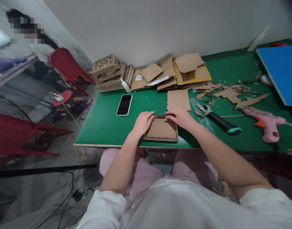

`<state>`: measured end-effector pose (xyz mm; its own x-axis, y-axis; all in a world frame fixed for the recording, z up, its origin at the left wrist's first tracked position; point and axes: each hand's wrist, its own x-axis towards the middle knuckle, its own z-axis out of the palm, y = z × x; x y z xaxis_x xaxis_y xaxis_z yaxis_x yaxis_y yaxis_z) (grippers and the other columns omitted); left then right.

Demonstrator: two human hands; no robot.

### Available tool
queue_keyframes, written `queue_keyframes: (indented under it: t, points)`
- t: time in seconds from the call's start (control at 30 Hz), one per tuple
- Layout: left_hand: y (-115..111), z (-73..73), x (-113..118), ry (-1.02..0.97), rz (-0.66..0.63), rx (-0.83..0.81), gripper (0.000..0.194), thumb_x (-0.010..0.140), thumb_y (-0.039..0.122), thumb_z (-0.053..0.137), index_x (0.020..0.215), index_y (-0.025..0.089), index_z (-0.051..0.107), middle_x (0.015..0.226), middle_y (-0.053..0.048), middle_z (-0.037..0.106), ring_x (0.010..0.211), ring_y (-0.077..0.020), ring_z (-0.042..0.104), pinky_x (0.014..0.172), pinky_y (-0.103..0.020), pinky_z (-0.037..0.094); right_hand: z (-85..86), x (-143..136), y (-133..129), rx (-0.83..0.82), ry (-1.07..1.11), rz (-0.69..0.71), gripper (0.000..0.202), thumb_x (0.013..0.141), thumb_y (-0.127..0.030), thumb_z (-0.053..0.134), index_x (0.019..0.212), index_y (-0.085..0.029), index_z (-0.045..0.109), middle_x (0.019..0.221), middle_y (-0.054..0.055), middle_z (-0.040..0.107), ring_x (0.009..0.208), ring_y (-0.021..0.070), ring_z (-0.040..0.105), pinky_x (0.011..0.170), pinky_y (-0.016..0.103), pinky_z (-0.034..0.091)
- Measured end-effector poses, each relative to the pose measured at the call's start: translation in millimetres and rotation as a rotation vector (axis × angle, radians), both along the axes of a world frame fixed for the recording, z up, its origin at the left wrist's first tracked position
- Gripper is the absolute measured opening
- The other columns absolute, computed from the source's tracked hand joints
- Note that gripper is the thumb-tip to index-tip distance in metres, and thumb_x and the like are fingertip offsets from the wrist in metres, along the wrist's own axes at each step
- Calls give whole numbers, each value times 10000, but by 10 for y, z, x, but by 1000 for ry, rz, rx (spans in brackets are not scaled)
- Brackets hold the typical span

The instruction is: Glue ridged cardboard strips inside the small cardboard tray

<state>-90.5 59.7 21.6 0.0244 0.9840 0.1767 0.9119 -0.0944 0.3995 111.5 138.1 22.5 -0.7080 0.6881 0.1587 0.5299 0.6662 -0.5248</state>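
Note:
A shallow cardboard tray (161, 129) with low walls lies at the front edge of the green table, its rough corrugated edges showing. My left hand (144, 121) grips the tray's far left corner, fingers bent over the far wall. At the far right corner my right hand (180, 117) pinches the same wall between thumb and fingers. Just beyond the right hand lies a flat cardboard piece (178, 100) with a jagged left edge. To the right are a utility knife (221, 122) with a black and green handle and a clear ruler (206, 124).
A pink glue gun (267, 124) lies at right, below a blue board (281, 73). Cardboard scraps (229, 94) litter the table. Behind stand stacked cardboard frames (107, 71), a glue bottle (125, 85) and flattened cardboard (150, 74). A phone (124, 105) lies left. Another person (42, 52) is at far left.

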Motion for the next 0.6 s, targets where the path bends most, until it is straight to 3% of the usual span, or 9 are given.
queue_keyframes:
  t: [0.13, 0.6]
  points:
    - [27, -64, 26, -53, 19, 23, 270, 894, 262, 433, 1045, 178, 640, 1016, -53, 666, 964, -175, 572, 901, -328, 430, -37, -92, 3, -16, -23, -1, 201, 846, -249, 522, 919, -188, 699, 905, 55, 682, 879, 202, 598, 760, 299, 437]
    - [43, -131, 38, -168, 99, 42, 222, 865, 250, 494, 1014, 199, 650, 1036, -36, 672, 979, -170, 579, 901, -319, 428, -121, -118, 16, -70, -5, -56, 195, 847, -251, 521, 912, -190, 695, 913, 56, 678, 879, 196, 595, 745, 290, 429]
